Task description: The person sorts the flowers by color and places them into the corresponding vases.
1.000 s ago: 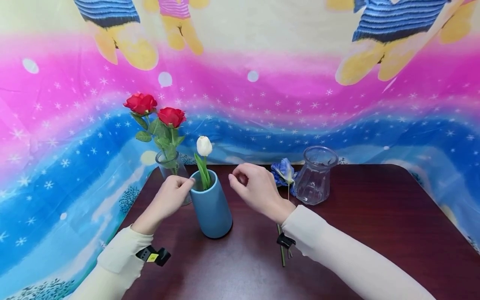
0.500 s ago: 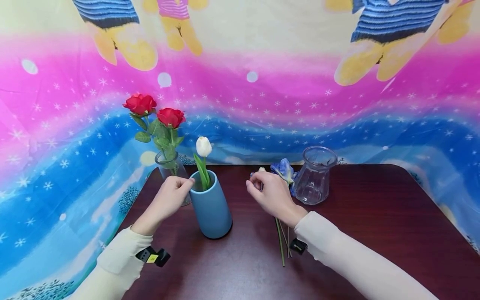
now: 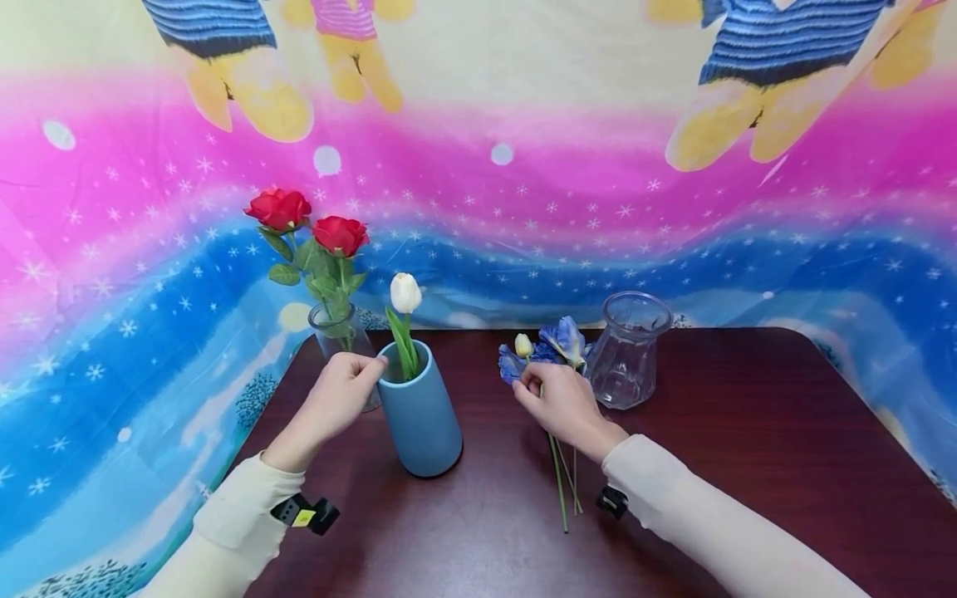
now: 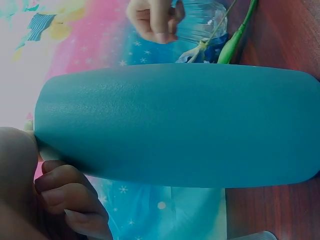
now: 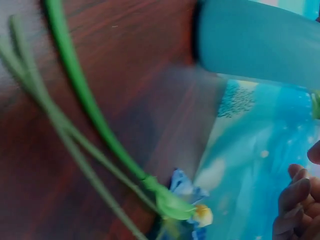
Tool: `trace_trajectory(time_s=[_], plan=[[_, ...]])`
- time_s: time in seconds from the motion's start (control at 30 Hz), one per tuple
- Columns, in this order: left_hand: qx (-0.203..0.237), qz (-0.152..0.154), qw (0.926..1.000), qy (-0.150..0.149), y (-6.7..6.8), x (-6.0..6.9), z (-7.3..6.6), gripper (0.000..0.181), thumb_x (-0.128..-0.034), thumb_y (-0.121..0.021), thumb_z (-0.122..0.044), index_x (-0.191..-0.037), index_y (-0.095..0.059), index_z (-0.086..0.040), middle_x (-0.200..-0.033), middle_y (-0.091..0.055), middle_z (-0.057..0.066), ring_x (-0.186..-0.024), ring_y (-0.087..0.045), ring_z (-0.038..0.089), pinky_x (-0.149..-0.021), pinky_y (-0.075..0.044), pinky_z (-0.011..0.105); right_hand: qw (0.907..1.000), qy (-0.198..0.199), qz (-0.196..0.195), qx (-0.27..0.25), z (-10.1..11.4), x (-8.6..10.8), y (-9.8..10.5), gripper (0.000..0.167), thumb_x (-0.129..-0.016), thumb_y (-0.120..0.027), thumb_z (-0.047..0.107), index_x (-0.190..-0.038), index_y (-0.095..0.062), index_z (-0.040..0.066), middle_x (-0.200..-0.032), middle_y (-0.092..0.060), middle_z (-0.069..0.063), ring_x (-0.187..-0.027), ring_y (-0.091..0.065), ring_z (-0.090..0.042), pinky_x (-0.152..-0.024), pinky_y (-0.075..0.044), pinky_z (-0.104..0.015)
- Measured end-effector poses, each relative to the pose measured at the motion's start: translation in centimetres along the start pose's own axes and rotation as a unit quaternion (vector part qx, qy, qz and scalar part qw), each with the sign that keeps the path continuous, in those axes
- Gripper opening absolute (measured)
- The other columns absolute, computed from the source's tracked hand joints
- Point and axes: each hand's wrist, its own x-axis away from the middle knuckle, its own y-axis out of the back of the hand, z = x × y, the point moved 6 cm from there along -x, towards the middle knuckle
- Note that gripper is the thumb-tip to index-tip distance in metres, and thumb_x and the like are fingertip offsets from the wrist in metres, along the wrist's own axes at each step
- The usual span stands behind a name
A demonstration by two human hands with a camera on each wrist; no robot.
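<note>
With twelve o'clock pointing away from the person, a matte blue vase (image 3: 426, 428) stands left of centre on a dark red-brown table (image 3: 755, 465), a white tulip (image 3: 406, 293) upright in its mouth. The left hand (image 3: 334, 400) pinches the rim at the vase's ten o'clock, partly covering a clear glass vase (image 3: 363, 339) that stands close behind with two red roses (image 3: 341, 236) in it. Well apart from the blue vase, at three o'clock, the right hand (image 3: 566, 407) hovers with loosely bent fingers and holds nothing. Below it lies a group of flowers, which it partly hides: a pale yellow tulip (image 3: 523, 345) shows at its eleven o'clock, blue flowers (image 3: 566, 339) crowd around twelve, and thin green stems (image 3: 561, 486) run out toward six. The right wrist view shows the stems crossing one another. The nearest obstacle there is a faceted glass vase (image 3: 623, 375) at the hand's two o'clock, just beside the blue blooms; whether they touch it, I cannot tell. A printed cloth backdrop (image 3: 478, 199) hangs beyond the table's twelve o'clock edge. Each cream sleeve (image 3: 247, 502) ends above a black wrist-worn camera (image 3: 306, 512).
</note>
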Motion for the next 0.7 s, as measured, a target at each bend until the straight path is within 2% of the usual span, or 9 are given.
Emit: trace_trajectory(time_s=[0.33,0.7], plan=[[-0.003,0.000,1.0000,-0.002,0.1,0.0,-0.2,0.056,-0.1068,-0.045,-0.036,-0.057,-0.036,-0.012,-0.047,-0.031,-0.005,-0.042,-0.030,0.015,-0.047,-0.033,0.032,0.9973,-0.035,0.062,0.018,-2.8,1.4,-1.7,0.023,-0.094,-0.068,0.029,-0.074,-0.061,0.020,-0.057,-0.049,0.007,-0.049,-0.045,-0.010,-0.046,-0.033,-0.028],[-0.014,-0.004,0.9999,0.000,0.2,0.0,-0.1,0.055,-0.1063,-0.045,-0.032,-0.056,-0.037,-0.012,-0.047,-0.031,-0.006,-0.042,-0.029,0.014,-0.046,-0.031,0.031,0.9916,-0.060,0.101,0.054,-4.5,2.6,-2.9,0.022,-0.091,-0.067,0.025,-0.072,-0.060,0.020,-0.055,-0.051,0.007,-0.050,-0.047,-0.010,-0.046,-0.036,-0.029]])
